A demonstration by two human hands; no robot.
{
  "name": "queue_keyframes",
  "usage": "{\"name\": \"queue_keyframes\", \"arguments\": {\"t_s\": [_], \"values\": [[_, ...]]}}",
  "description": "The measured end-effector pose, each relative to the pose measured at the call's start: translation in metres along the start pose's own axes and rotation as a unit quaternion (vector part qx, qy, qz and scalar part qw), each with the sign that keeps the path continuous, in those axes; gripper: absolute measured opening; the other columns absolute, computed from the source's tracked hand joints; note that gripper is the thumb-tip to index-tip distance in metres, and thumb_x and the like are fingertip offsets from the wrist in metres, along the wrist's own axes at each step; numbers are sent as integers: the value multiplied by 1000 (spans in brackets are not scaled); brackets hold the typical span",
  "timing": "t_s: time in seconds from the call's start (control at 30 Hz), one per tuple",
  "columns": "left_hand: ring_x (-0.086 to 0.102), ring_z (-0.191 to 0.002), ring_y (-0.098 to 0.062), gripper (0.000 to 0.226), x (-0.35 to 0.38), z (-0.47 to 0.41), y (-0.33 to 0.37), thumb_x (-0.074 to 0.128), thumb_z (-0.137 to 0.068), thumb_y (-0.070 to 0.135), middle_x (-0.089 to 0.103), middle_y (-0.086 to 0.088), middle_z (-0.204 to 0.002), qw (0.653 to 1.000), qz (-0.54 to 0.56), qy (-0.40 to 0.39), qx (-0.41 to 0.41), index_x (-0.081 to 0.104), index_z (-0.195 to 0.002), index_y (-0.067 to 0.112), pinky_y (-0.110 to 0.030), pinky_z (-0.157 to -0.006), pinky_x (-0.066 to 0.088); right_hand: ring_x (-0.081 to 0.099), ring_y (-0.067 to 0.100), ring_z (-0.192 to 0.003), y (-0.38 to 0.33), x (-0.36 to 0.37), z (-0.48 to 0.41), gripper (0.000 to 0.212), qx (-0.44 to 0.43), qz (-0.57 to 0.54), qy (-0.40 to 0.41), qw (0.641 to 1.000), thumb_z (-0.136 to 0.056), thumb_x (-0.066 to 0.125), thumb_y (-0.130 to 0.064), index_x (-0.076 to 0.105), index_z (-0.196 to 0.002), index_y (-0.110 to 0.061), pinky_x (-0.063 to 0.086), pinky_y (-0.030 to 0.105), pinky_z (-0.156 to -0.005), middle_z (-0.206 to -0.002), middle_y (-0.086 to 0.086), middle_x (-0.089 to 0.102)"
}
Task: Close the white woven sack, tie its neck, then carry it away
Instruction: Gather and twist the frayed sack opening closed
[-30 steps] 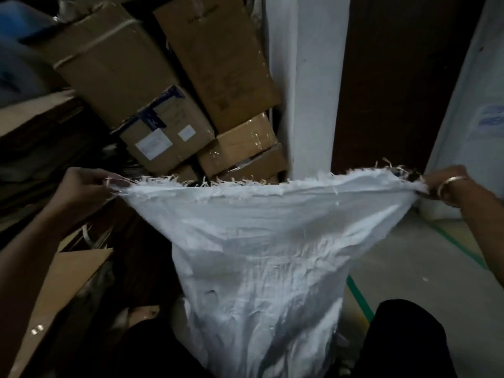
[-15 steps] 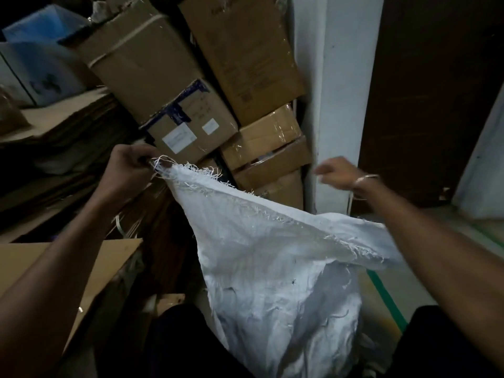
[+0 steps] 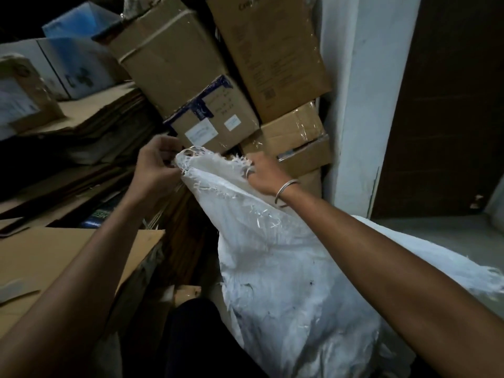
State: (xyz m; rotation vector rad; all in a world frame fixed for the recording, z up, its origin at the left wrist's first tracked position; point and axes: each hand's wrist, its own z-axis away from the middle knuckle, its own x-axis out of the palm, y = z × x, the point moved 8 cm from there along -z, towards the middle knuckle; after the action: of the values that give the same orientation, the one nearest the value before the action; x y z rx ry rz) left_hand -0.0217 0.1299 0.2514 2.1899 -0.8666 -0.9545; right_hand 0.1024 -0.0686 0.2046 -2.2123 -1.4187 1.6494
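Note:
The white woven sack (image 3: 286,268) stands in front of me, crumpled, with a frayed top edge. My left hand (image 3: 156,166) grips the left corner of that edge and holds it up. My right hand (image 3: 263,174), with a metal bangle on the wrist, has its fingers closed on the frayed edge close beside the left hand. Another loose part of the frayed rim hangs out to the right under my right forearm.
Stacked cardboard boxes (image 3: 191,77) lean behind the sack. Flattened cardboard (image 3: 68,257) lies at the left. A white pillar (image 3: 365,110) and a dark brown door (image 3: 452,105) stand at the right, with grey floor (image 3: 436,227) below. My dark-clothed knee (image 3: 196,336) is at the bottom.
My right hand let go of the sack's right corner, crossed to the left and took hold of the edge beside my left hand. The stretched mouth has collapsed.

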Motion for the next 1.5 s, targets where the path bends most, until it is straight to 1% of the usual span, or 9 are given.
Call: {"name": "queue_keyframes", "arguments": {"t_s": [0.1,0.23,0.5,0.6,0.77,0.9,1.13,1.3,1.5], "values": [[63,-113,-23,68,15,15,-22,74,-72,2,62,-7,-128,991,70,9,-113,53,-136,11,-30,-83,56,63,25,-71,9,-17,-5,31,16,3,12,1000,-87,70,-17,53,-61,-19,42,29,-60,-73,5,67],[76,-93,-22,31,50,26,-15,72,-74,-4,80,-3,-96,987,111,-81,-84,77,-99,13,-33,-81,59,59,16,-66,10,-23,3,18,0,-21,-9,1000,-87,75,-19,66,-71,-12,40,28,-58,-73,6,68],[63,-76,-27,3,36,-10,-38,66,-75,9,69,-23,-87,979,84,113,-150,65,-75,11,-40,-65,51,43,16,-62,-5,-20,28,42,-21,-57,-69,996,-101,51,-48,48,-73,-17,32,32,-60,-70,2,50],[60,-75,-23,14,37,-12,-38,69,-81,5,66,-14,-83,978,65,124,-154,60,-76,15,-39,-63,49,60,21,-96,-8,-13,34,76,-13,30,-123,992,-74,61,-79,59,-119,-18,51,35,-82,-115,4,65],[57,-83,-20,6,35,-16,-48,64,-86,7,60,-4,-85,968,58,154,-189,61,-91,8,-31,-64,45,59,29,-76,-11,-16,29,6,-45,146,-71,986,-81,59,-11,54,-81,-14,52,42,-64,-79,4,57],[71,-104,-26,24,56,-18,-48,60,-99,18,73,-9,-114,958,182,14,-221,66,-120,9,-44,-91,57,57,33,-73,3,-31,14,25,-18,108,-41,993,-82,42,9,48,-70,-12,47,42,-64,-72,9,56],[71,-105,-28,15,70,-30,-31,74,-86,22,74,-9,-106,971,113,-143,-156,76,-96,11,-42,-92,54,44,25,-70,20,-4,5,28,-5,54,-111,992,-83,45,5,35,-72,-18,34,39,-65,-74,5,47],[75,-92,-23,23,65,-37,-26,82,-85,22,78,-5,-101,994,44,-29,-99,76,-103,9,-50,-88,61,42,11,-69,29,-8,6,34,25,-40,-90,995,-94,59,-53,48,-86,-22,33,32,-62,-84,-5,50],[68,-61,-15,19,64,-18,2,85,-76,26,72,0,-75,978,-138,153,26,77,-84,10,-30,-54,57,40,5,-56,32,-36,8,28,46,-119,94,987,-66,87,-21,62,-66,-8,32,26,-52,-63,-4,53]]}}
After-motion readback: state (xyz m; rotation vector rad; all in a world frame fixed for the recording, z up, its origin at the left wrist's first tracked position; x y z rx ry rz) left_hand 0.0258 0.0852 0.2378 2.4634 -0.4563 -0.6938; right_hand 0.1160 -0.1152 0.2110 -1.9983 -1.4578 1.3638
